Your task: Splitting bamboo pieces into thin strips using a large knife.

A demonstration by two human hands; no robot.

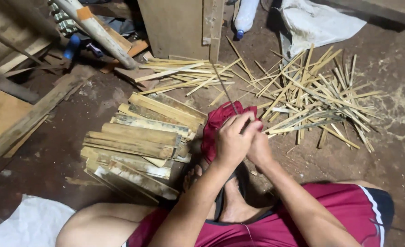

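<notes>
My left hand (231, 139) and my right hand (259, 145) are pressed together in front of me, both closed around a thin bamboo sliver (224, 93) that points up and away. Under my hands lies a red cloth (217, 124). Whether a tool is inside the grip is hidden by my fingers. A stack of split bamboo slabs (140, 144) lies just left of my hands. My bare legs and red shorts fill the bottom of the view.
Several thin bamboo strips (317, 98) lie scattered on the dirt floor to the right, and more strips (179, 75) lie ahead. A wooden board (175, 27) stands at the top, with a plastic bottle (246, 16) and a white sack (317, 23). Planks (24, 123) lie left.
</notes>
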